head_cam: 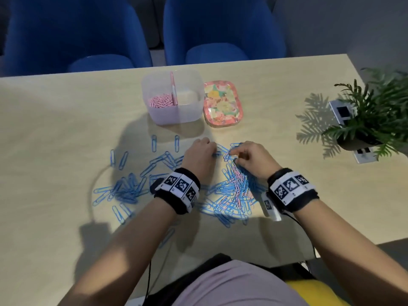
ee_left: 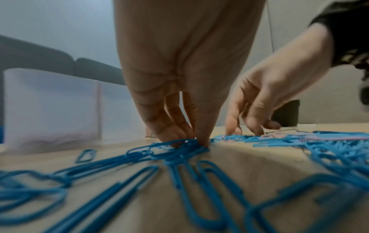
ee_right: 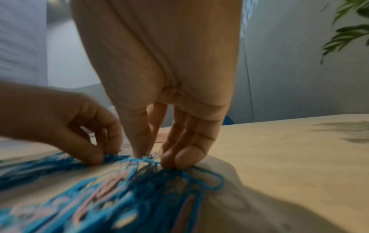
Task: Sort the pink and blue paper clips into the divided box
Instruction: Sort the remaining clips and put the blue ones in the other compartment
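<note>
The clear divided box [head_cam: 189,111] stands at the back of the table, with pink clips [head_cam: 160,101] in its left compartment. Blue clips [head_cam: 129,186] lie scattered on the left. A mixed pile of blue and pink clips [head_cam: 234,191] lies between my wrists. My left hand [head_cam: 213,151] curls down at the pile's far end, its thumb and fingers pinching blue clips [ee_left: 179,144]. My right hand [head_cam: 233,153] is just to its right, thumb and forefinger pinching a clip [ee_right: 145,156] whose colour I cannot tell; its other fingers press on the pile.
A pink floral lid [head_cam: 223,104] lies right of the box. A potted plant [head_cam: 364,120] and a white socket panel [head_cam: 341,111] sit at the table's right edge. Two blue chairs [head_cam: 72,36] stand behind the table.
</note>
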Available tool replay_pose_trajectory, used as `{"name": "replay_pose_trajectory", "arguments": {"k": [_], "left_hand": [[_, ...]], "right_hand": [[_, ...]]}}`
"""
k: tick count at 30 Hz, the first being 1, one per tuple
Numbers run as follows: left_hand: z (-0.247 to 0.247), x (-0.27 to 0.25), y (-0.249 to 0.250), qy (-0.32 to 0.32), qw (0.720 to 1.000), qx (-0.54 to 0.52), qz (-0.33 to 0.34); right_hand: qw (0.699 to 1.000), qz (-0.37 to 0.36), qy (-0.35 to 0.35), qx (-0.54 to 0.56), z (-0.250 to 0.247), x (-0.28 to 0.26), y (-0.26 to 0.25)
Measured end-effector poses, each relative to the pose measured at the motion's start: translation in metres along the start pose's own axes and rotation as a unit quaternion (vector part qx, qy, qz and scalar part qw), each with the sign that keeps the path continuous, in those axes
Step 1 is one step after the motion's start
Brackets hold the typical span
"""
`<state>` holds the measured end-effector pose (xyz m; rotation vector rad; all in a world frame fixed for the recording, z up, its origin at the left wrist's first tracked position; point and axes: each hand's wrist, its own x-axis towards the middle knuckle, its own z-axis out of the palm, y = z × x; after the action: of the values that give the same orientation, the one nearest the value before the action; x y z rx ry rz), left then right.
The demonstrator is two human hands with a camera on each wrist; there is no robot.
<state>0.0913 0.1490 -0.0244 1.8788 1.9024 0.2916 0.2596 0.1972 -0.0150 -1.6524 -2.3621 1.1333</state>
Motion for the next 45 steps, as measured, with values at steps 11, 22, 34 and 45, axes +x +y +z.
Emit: {"name": "replay_pose_trajectory", "arguments": {"k": [11, 22, 34, 45], "left_hand": [[-0.001, 0.008, 0.015, -0.003, 0.997, 0.063, 0.037], [0.012, 0.015, 0.021, -0.054, 0.989, 0.099, 0.091], [-0.017, 0.009, -0.004, -0.058, 0.954, -0.292, 0.039], [-0.010, 0.000, -0.001, -0.019, 0.959, -0.281, 0.015]], "right_hand": [[0.976, 0.050, 0.094, 0.189, 0.010, -0.011, 0.024], [0.996, -0.045, 0.035, -0.066, 0.010, -0.002, 0.013], [0.957, -0.058, -0.004, 0.286, 0.004, -0.010, -0.010], [0.926, 0.036, 0.005, 0.377, 0.001, -0.009, -0.011]]}}
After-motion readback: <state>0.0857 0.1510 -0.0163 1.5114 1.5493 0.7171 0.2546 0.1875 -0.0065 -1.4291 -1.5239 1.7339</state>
